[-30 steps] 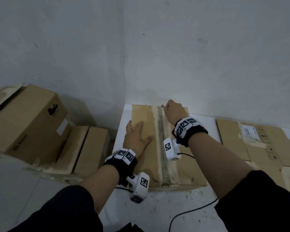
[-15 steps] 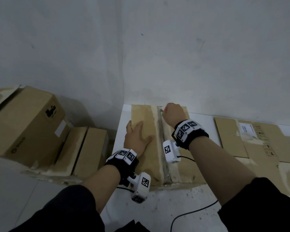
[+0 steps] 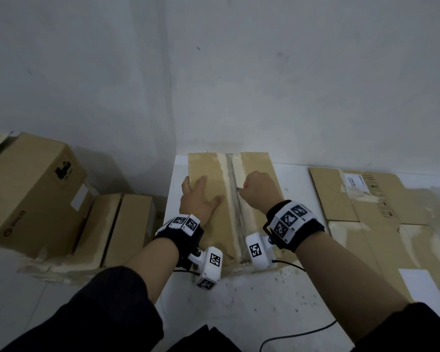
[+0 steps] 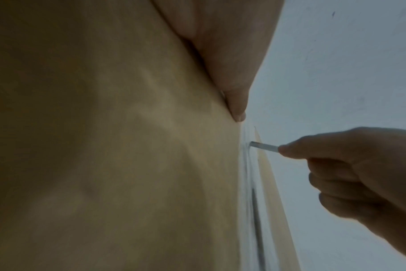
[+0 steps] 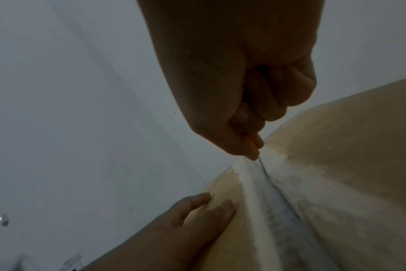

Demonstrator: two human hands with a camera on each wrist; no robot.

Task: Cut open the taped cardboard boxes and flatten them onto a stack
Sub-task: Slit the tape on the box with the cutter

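Note:
A brown cardboard box stands on the white table, with a strip of clear tape running down its middle seam. My left hand lies flat on the left flap, fingers spread. My right hand is a fist around a small knife; its thin blade sticks into the tape about halfway along the seam. In the right wrist view the blade meets the tape under my fist, and the left hand's fingers press the flap beside it.
Flattened cardboard sheets lie on the table to the right. Left of the table, lower down, stand a tall brown box and a smaller taped box. A grey wall rises right behind the box. A black cable trails over the table's near edge.
My right hand has drawn the blade along the tape seam from the box's far end toward me. The left hand has stayed flat on the left flap.

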